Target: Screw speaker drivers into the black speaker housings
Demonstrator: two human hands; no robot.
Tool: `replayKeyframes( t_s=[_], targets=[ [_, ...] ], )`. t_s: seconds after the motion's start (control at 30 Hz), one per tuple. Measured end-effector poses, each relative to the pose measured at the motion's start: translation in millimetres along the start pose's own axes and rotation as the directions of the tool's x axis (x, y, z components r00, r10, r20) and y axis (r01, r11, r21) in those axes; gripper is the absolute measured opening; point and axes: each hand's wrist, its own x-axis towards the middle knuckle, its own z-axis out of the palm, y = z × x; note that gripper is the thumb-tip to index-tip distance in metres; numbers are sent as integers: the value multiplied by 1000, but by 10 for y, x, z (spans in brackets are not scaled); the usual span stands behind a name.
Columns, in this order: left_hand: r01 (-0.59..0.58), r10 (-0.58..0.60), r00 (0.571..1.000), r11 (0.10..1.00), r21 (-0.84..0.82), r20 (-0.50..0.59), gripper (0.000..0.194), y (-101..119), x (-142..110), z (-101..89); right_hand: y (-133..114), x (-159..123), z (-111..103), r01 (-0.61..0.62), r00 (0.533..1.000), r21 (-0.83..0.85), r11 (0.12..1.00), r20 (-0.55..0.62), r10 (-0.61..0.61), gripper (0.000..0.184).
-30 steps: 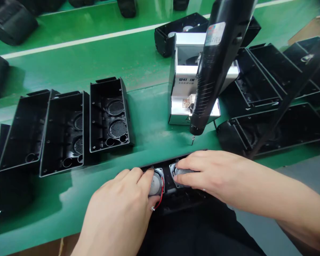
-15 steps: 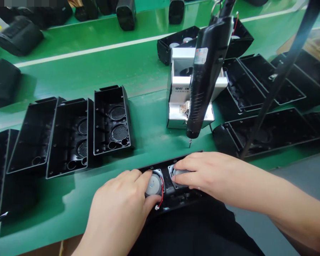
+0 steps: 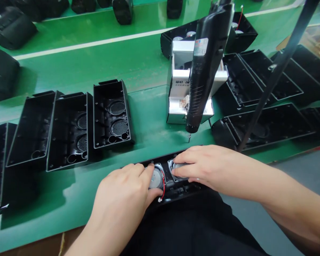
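Note:
A black plastic speaker housing point(image 3: 176, 188) lies at the near edge of the green bench, with two round silver speaker drivers seated in it. My left hand point(image 3: 122, 202) rests on the left driver point(image 3: 156, 177), fingers curled round its rim; a red and black lead point(image 3: 163, 188) with a small white plug hangs from it. My right hand point(image 3: 205, 167) lies over the right driver point(image 3: 177, 167), fingers pressed down on it. A black electric screwdriver point(image 3: 202, 71) hangs just above and behind my right hand, bit pointing down.
Several open black housings point(image 3: 69, 128) stand in a row at the left, more point(image 3: 258, 92) are stacked at the right. A silver screw feeder box point(image 3: 180, 99) sits behind the screwdriver. A dark slanting rod point(image 3: 272, 74) crosses the right side. Black cases line the far edge.
Both hands stay on the two drivers; my left fingers have shifted slightly on the left driver. The view has drifted a little, nothing else moved.

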Motion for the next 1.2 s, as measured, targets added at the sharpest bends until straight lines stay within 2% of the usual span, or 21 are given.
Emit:
replayKeyframes(
  t_s=[0.2, 0.33, 0.4, 0.43, 0.47, 0.5, 0.53, 0.57, 0.6, 0.63, 0.7, 0.73, 0.77, 0.8, 0.83, 0.87, 0.93, 1.0, 1.03, 1.1, 1.2],
  targets=[
    [-21, 22, 995, 1000, -14, 94, 55, -10, 51, -22, 5, 40, 54, -12, 1000, -16, 1000, 0, 12, 34],
    [4, -1, 990, 1000, -20, 139, 47, -32, 55, -41, -108, -54, -93, -6, 1000, -44, 999, -8, 6, 34],
    [22, -15, 988, 999, -41, 154, 43, -55, 40, -47, -180, -143, -239, 7, 992, -4, 1000, -128, -8, 37],
    [31, -22, 988, 998, -57, 151, 42, -71, 28, -45, -197, -179, -310, -24, 964, 24, 999, -265, 29, 36],
    [40, -30, 990, 996, -75, 138, 42, -90, 13, -39, -188, -203, -372, -104, 882, 47, 993, -458, 114, 32],
    [46, -35, 993, 994, -95, 117, 43, -112, -6, -28, -150, -207, -423, -218, 729, 92, 972, -647, 225, 27],
    [45, -35, 995, 992, -114, 89, 45, -136, -28, -13, -80, -192, -461, -328, 542, 167, 930, -773, 330, 23],
    [38, -31, 998, 990, -133, 54, 48, -165, -52, 5, 16, -161, -491, -408, 377, 257, 876, -826, 418, 21],
    [24, -22, 1000, 989, -149, 19, 51, -196, -80, 25, 128, -119, -515, -450, 272, 340, 826, -828, 490, 21],
    [4, -7, 1000, 987, -162, -15, 54, -232, -109, 46, 240, -75, -536, -451, 227, 407, 794, -808, 544, 21],
    [-49, 32, 995, 982, -180, -95, 57, -308, -174, 82, 401, -10, -578, -406, 220, 501, 765, -758, 614, 24],
    [-78, 53, 990, 979, -186, -134, 57, -345, -209, 94, 425, 2, -593, -389, 194, 528, 755, -755, 627, 24],
    [-104, 72, 983, 976, -190, -170, 56, -377, -243, 102, 405, 4, -598, -381, 170, 545, 747, -753, 636, 25],
    [-127, 87, 975, 974, -188, -205, 57, -400, -274, 106, 349, -1, -588, -375, 172, 555, 742, -745, 645, 27],
    [-136, 92, 968, 974, -181, -235, 62, -412, -300, 106, 270, -4, -561, -374, 202, 557, 741, -731, 652, 30],
    [-135, 90, 963, 976, -169, -254, 71, -413, -316, 105, 184, 2, -516, -380, 254, 550, 744, -711, 655, 37],
    [-133, 97, 961, 983, -125, -258, 97, -387, -316, 104, 56, 71, -390, -378, 353, 550, 745, -658, 665, 60],
    [-165, 143, 963, 983, -82, -229, 117, -346, -272, 118, 45, 225, -256, -351, 395, 590, 727, -611, 686, 78],
    [-191, 172, 963, 979, -74, -210, 121, -326, -243, 132, 81, 320, -203, -334, 401, 609, 719, -598, 693, 79],
    [-234, 215, 959, 969, -85, -187, 122, -296, -189, 170, 189, 491, -140, -295, 407, 627, 721, -600, 689, 67],
    [-203, 176, 968, 969, -141, -181, 116, -266, -160, 229, 299, 569, -160, -205, 453, 632, 747, -616, 645, 50]
  ],
)
